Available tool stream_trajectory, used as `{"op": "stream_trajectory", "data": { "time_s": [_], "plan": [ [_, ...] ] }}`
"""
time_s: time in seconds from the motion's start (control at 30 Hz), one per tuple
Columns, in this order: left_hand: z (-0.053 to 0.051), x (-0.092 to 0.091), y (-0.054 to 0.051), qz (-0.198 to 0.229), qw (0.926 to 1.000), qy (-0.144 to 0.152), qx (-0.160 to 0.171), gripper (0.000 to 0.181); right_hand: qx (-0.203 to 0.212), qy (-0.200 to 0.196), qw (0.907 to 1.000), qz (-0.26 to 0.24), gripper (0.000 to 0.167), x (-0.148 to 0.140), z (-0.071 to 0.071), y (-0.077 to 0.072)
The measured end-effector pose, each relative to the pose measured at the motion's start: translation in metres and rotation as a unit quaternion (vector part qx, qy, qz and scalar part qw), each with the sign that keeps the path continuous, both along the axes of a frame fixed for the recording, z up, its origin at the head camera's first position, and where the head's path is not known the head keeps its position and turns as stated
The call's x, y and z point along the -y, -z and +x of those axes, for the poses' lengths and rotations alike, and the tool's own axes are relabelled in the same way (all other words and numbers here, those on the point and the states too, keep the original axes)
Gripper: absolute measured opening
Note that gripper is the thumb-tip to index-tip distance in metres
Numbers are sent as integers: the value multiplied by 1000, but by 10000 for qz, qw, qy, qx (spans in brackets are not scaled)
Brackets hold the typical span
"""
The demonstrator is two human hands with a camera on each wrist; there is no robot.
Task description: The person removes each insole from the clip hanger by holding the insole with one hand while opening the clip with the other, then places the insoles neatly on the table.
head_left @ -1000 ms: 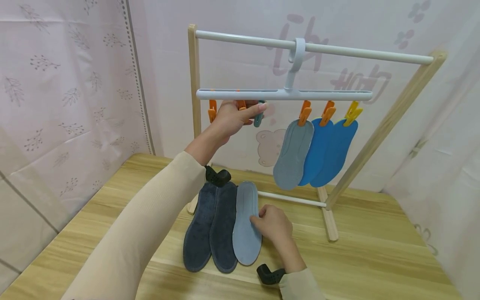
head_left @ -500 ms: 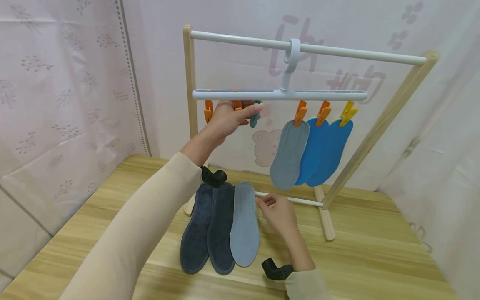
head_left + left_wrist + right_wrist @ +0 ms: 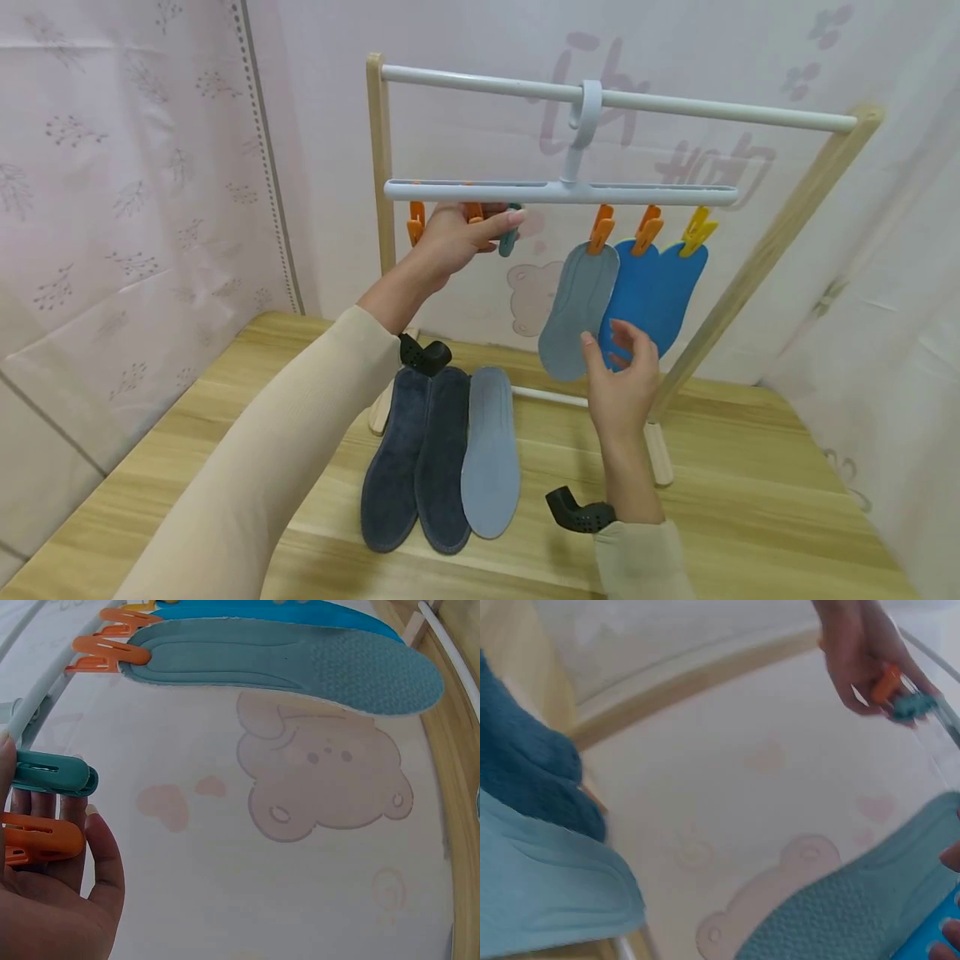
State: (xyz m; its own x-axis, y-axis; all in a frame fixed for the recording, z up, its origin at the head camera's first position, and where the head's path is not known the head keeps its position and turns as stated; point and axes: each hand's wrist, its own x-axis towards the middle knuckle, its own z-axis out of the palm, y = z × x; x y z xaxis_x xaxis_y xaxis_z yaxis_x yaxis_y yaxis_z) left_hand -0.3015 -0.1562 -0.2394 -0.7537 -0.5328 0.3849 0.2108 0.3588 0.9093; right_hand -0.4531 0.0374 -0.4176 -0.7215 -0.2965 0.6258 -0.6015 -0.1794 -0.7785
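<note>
Having moved away from beside the light gray insole point(image 3: 491, 454), the right hand point(image 3: 626, 392) is now hovering before the hanging gray insole point(image 3: 576, 308) and blue insoles point(image 3: 641, 287), its thumb and fingers spreading apart; contact is hard to tell. The light gray insole is lying on the surface point(image 3: 735, 500), below and left of that hand, beside two dark insoles point(image 3: 442, 467). The left hand point(image 3: 453, 237) is still pinching the teal clip point(image 3: 507, 243) under the hanger bar point(image 3: 465, 192), the left arm point(image 3: 277, 450) stretching upward.

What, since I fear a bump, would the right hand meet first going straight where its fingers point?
Likely a blue insole, which the right hand overlaps in view; depth is unclear, so the gray insole beside it could come first.
</note>
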Motion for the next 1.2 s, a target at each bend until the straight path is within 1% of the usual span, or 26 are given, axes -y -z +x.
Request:
{"op": "stream_trajectory", "data": {
  "time_s": [0.03,0.07,0.1,0.2,0.27,0.37,0.43,0.5,0.53,0.6,0.67,0.73,0.77,0.83,0.97,1.07,1.2],
  "plan": [
    [0,0,0,7,10000,11,5,15,103,193,9994,275,53,-4,10,-15],
    [0,0,1,18,10000,25,1,15,184,245,9980,548,57,-5,15,-24],
    [-1,0,1,21,10000,40,-3,15,227,208,9964,788,61,-7,19,-31],
    [-1,-1,1,-2,10000,69,-35,15,395,56,9904,1323,64,-6,18,-38],
    [-1,-3,1,-13,9999,106,-67,16,368,51,9882,1484,59,-5,18,-41],
    [-2,-4,2,-35,9998,169,-84,16,250,112,9889,1463,43,-2,16,-42],
    [-2,-4,2,-60,9998,194,-75,16,200,121,9904,1359,34,-1,16,-42],
    [-1,-3,3,-53,9998,182,-78,16,289,-14,9917,1256,30,0,17,-43],
    [-1,-3,3,-53,9998,174,-79,16,386,-133,9914,1244,29,1,17,-43],
    [-1,-3,3,-54,9998,156,-76,15,709,-506,9894,1162,32,1,19,-45],
    [0,-4,3,-20,9999,140,-65,15,994,-880,9840,1191,36,2,20,-46],
    [1,-5,4,15,9999,126,-45,15,1145,-1133,9790,1253,38,2,21,-45],
    [1,-5,4,43,9999,107,-28,15,1154,-1212,9775,1283,37,2,22,-44],
    [2,-6,5,115,9999,53,9,16,1041,-1232,9784,1293,35,3,23,-42],
    [4,-7,7,225,9997,-10,24,19,906,-1196,9830,1062,31,4,24,-38],
    [5,-8,7,359,9994,24,-15,22,905,-1181,9848,898,33,3,22,-36],
    [3,-10,9,711,9974,52,-66,26,969,-1176,9841,908,35,2,23,-39]
  ]
}}
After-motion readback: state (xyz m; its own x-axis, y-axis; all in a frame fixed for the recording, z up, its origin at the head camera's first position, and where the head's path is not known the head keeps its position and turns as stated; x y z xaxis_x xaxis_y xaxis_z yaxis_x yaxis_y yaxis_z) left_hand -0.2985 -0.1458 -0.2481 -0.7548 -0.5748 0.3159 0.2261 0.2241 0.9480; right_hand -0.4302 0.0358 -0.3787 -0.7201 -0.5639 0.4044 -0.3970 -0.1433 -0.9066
